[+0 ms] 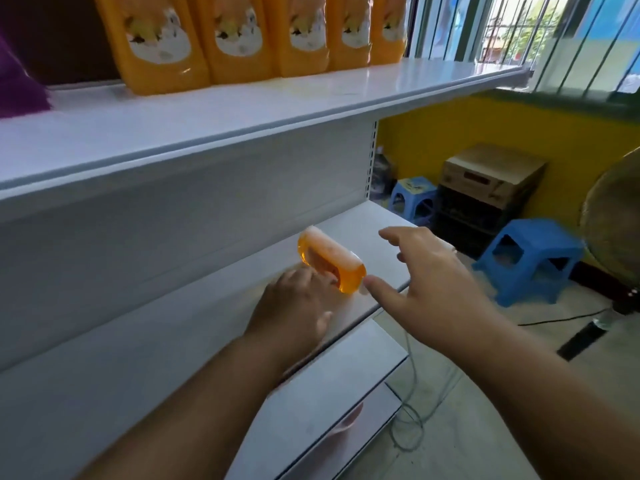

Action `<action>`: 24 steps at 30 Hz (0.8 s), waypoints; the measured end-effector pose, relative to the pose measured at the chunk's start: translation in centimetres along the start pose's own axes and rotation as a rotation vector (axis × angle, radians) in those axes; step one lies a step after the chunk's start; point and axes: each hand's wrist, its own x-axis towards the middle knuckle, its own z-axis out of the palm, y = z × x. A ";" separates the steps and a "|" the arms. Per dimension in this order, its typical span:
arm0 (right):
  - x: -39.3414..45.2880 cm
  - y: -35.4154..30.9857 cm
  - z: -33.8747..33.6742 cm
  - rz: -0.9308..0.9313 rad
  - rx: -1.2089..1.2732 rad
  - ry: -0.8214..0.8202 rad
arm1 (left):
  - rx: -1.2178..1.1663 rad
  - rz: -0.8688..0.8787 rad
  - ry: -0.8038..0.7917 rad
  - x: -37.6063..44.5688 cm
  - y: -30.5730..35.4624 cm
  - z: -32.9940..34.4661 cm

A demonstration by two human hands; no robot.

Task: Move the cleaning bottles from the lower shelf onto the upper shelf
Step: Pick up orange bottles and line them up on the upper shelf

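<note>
One orange cleaning bottle (332,261) stands near the right end of the lower shelf (138,341), seen from above. My left hand (294,306) reaches in from the left, and its fingers hook into the bottle's handle. My right hand (433,282) hovers just right of the bottle with its fingers spread, the thumb tip close to the bottle's front corner and holding nothing. Several orange bottles (156,39) with white labels stand in a row at the back of the upper shelf (242,109).
A purple object (17,84) sits at the upper shelf's left end. Right of the shelving are two blue stools (530,258), a cardboard box (491,171) on a dark crate, a fan (616,220) and a cable (408,420) on the floor.
</note>
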 end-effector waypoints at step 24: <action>9.0 6.0 3.0 -0.282 0.349 -0.339 | -1.141 -0.789 0.533 2.3 2.4 -0.7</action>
